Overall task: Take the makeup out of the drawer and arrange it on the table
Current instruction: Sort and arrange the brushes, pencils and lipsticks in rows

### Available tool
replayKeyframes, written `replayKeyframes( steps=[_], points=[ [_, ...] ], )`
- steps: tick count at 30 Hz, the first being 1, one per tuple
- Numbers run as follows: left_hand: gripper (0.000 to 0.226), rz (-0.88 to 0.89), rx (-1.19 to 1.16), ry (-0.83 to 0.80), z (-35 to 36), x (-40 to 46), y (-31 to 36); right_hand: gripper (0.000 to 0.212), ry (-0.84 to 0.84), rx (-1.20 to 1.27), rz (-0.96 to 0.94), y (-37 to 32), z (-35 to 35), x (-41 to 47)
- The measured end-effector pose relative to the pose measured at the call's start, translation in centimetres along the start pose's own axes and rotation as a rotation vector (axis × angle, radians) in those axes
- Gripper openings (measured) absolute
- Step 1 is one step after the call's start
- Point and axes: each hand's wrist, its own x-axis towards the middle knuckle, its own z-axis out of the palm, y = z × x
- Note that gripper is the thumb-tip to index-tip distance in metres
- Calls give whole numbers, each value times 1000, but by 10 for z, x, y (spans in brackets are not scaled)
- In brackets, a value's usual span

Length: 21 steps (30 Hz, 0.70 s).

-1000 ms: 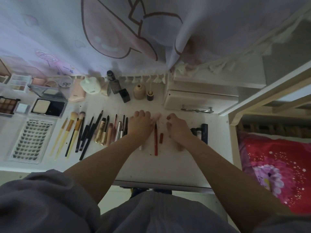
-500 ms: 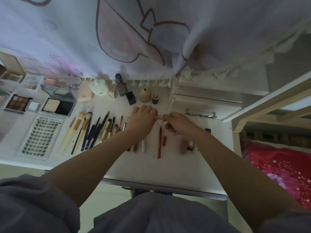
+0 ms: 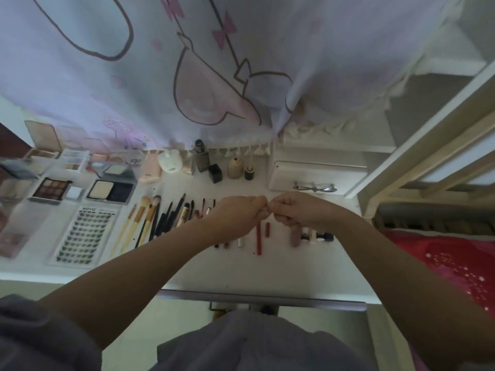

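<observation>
Fingers (image 3: 263,208) of both hands now meet, curled tight together above the red pencil (image 3: 258,238); a second ago they lay flat either side of it. Whether they pinch some small thing, I cannot tell. The left hand (image 3: 235,216) and right hand (image 3: 300,210) hover over the bench (image 3: 281,269). Left of the pencil the brushes (image 3: 150,220) lie ranked, so arranging looks nearly done.

Cartoon curtain (image 3: 187,76) above white table (image 3: 294,271)
</observation>
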Motion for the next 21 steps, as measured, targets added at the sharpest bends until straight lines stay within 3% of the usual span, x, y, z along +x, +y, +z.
replayKeyframes(
  steps=[12,15,18,21],
  points=[
    [27,63,-75,-63,27,-2,10,29,30,78,119,42,6,-19],
    [22,-73,-213,-125,38,-7,-7,25,116,125,128,61,-11,-31],
    [16,-323,-551,-196,47,-4,-20,18,184,199,154,75,-25,-34],
    [14,-377,-636,-154,51,16,-13,9,274,140,184,80,-24,-20]
  ],
)
